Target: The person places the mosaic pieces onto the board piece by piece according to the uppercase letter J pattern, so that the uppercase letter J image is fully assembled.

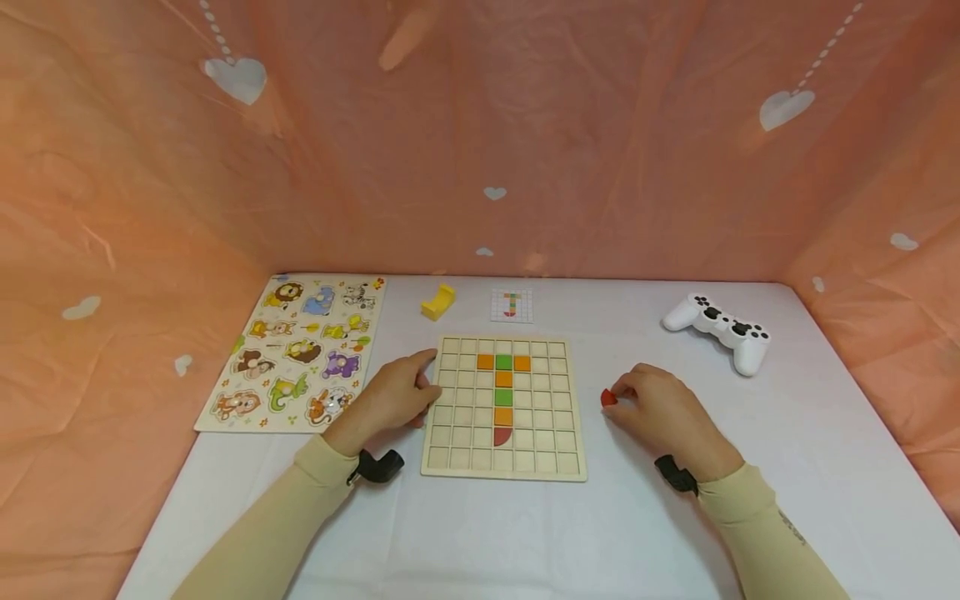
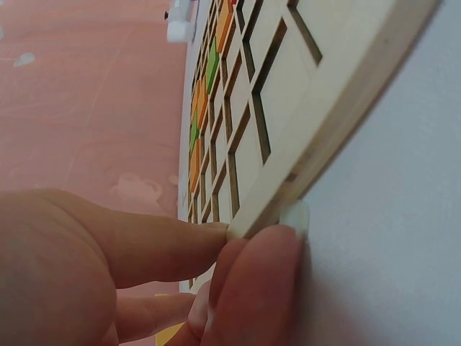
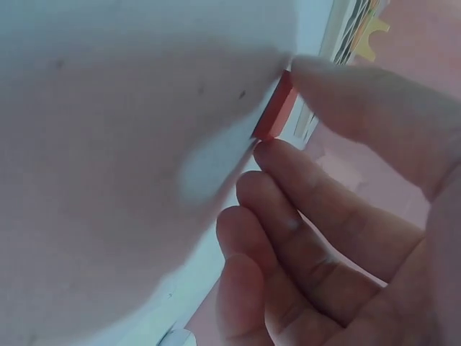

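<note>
A square wooden grid board (image 1: 502, 476) lies flat in the middle of the table. Orange and green square tiles form a T on it, and a red quarter-round tile (image 1: 502, 437) sits at the foot. My left hand (image 1: 390, 392) is at the board's left edge; in the left wrist view its thumb rests on the rim with fingertips against the side, pinching it. To the right of the board, my right hand (image 1: 660, 412) pinches another red tile (image 3: 276, 108) between thumb and index finger, low over the white tabletop. The other right fingers are curled.
Behind the board are a small pattern card (image 1: 512, 306) and a yellow bracket-shaped block (image 1: 438, 302). An animal puzzle board (image 1: 288, 358) lies at the left, and a white game controller (image 1: 717, 332) at the back right. A peach curtain (image 1: 487, 142) surrounds the table.
</note>
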`<state>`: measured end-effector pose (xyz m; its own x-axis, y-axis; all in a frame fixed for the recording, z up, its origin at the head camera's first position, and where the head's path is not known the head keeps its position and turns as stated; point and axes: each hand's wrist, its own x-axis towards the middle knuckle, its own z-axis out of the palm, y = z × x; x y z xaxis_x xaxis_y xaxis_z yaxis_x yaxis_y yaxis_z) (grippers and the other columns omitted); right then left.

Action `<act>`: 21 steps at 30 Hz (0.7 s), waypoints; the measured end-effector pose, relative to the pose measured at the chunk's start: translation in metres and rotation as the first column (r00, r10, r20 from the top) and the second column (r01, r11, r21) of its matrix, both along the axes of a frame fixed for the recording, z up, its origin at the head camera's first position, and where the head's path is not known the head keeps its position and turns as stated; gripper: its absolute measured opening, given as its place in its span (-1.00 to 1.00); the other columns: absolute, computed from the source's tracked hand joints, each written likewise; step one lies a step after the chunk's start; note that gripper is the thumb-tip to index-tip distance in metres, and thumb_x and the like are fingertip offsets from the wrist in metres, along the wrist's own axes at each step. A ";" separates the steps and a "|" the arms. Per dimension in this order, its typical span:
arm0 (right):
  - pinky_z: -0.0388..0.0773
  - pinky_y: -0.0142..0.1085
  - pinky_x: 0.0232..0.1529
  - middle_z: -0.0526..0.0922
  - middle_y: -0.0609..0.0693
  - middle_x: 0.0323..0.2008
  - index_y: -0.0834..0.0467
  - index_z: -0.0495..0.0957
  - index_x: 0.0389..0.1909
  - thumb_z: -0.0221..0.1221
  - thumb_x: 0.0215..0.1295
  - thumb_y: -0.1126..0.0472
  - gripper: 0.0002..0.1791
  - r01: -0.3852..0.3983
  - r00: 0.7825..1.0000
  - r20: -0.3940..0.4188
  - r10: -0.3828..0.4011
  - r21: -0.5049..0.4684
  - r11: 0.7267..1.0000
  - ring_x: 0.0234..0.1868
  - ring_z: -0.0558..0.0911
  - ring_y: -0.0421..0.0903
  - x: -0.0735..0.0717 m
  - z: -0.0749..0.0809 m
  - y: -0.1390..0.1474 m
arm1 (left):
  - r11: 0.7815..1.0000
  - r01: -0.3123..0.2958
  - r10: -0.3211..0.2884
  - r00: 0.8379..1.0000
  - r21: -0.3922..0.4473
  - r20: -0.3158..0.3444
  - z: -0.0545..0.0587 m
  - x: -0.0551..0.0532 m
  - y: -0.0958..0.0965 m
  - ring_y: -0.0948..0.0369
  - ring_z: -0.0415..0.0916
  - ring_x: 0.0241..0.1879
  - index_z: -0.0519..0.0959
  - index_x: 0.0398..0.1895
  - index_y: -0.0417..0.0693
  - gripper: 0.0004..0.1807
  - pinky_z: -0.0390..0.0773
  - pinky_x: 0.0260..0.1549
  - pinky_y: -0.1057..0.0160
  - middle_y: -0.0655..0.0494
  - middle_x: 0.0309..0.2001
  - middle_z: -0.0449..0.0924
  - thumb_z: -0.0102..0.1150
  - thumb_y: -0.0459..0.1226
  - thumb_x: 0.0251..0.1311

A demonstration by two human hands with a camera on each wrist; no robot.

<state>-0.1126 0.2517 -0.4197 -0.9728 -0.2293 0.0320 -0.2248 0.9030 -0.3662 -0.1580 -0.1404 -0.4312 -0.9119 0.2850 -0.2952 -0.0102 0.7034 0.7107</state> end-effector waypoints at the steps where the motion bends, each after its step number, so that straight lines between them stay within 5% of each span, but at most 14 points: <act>1: 0.67 -0.06 -0.11 0.71 -0.05 -0.31 0.13 0.81 -0.27 0.53 0.21 0.16 -0.85 -0.002 1.000 -0.003 0.002 0.004 1.000 -0.26 0.66 -0.09 0.000 0.000 0.000 | 1.000 -0.001 0.001 1.000 -0.001 0.002 0.000 0.000 0.000 0.20 0.61 -0.56 0.19 0.71 -0.16 -0.21 0.64 -0.49 0.25 0.01 -0.28 0.59 0.25 -0.29 0.49; 13: 0.67 -0.03 -0.07 0.71 -0.02 -0.28 0.18 0.80 -0.21 0.45 0.24 0.23 -0.86 -0.020 1.000 -0.006 0.020 -0.004 1.000 -0.25 0.65 -0.07 -0.002 0.003 -0.008 | 1.000 0.002 -0.002 1.000 -0.008 -0.004 -0.002 -0.001 0.000 0.20 0.61 -0.54 0.19 0.71 -0.17 -0.21 0.65 -0.49 0.25 -0.01 -0.25 0.59 0.25 -0.29 0.50; 21: 0.69 -0.04 0.00 0.71 -0.06 -0.27 0.15 0.80 -0.24 0.42 0.26 0.21 -0.89 -0.081 0.997 -0.014 0.080 -0.045 0.996 -0.19 0.67 -0.08 -0.007 0.009 -0.041 | 1.000 0.006 -0.006 1.000 -0.007 -0.011 -0.002 -0.001 0.000 0.20 0.60 -0.54 0.20 0.71 -0.18 -0.22 0.65 -0.49 0.25 0.00 -0.26 0.59 0.25 -0.30 0.50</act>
<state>-0.1193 0.2106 -0.4106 -0.9509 -0.3046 0.0555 -0.3004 0.8643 -0.4033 -0.1592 -0.1403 -0.4334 -0.9135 0.2882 -0.2872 0.0015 0.7082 0.7060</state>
